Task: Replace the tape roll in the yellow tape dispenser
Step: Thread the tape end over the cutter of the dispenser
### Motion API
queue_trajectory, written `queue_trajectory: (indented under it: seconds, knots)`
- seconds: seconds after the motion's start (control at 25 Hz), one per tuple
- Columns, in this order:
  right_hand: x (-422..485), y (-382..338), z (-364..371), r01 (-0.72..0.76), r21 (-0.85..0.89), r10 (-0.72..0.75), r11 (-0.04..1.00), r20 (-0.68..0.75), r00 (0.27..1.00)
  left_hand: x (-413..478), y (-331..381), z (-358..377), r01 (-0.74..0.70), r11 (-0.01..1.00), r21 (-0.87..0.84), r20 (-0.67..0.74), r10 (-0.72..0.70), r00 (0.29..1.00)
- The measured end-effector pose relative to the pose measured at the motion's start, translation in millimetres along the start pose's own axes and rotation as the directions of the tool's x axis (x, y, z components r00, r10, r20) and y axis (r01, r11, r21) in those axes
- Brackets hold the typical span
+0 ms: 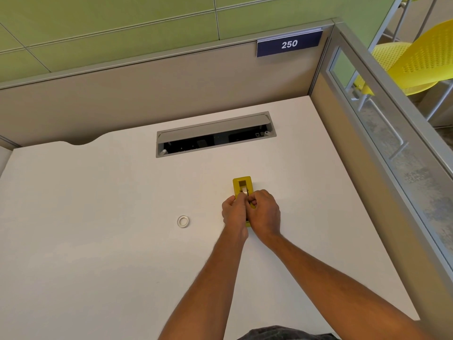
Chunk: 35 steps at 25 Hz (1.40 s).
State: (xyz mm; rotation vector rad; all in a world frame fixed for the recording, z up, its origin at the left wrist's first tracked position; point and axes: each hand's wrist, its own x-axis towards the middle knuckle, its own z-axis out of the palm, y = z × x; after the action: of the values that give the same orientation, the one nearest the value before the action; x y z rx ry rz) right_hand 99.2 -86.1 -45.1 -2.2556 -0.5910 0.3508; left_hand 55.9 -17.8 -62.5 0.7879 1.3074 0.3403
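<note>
The yellow tape dispenser (241, 184) lies on the white desk (98, 241), its far end showing and its near half covered by my hands. My left hand (234, 212) grips its left side, fingers curled. My right hand (266, 212) closes over its right side, fingertips pinching at the middle where a pale bit of tape (245, 191) shows. A small whitish tape ring (183, 221) lies flat on the desk, apart from my left hand on its left.
A grey cable hatch (215, 133) stands open at the back of the desk. Beige partitions wall the back and right; a sign reading 250 (289, 44) hangs on the back one. Yellow chairs (416, 60) stand beyond the glass panel.
</note>
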Motion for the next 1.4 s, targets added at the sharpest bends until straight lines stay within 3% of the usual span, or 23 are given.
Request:
queue_trajectory:
  seconds: [0.48, 0.8, 1.4]
  knots:
    - [-1, 3, 5, 0.005, 0.017, -0.005, 1.0, -0.013, 1.0, -4, 4, -2, 0.01, 1.0, -0.017, 0.019, -0.009, 1.0]
    - [0, 4, 4, 0.032, -0.003, -0.032, 0.999, -0.025, 0.999, -13, 7, -15, 0.007, 1.0, -0.028, 0.115, -0.004, 0.993]
    - [10, -8, 5, -0.023, -0.094, 0.015, 0.995, -0.092, 0.996, -17, 12, -22, 0.028, 0.999, 0.015, 0.106, -0.03, 0.994]
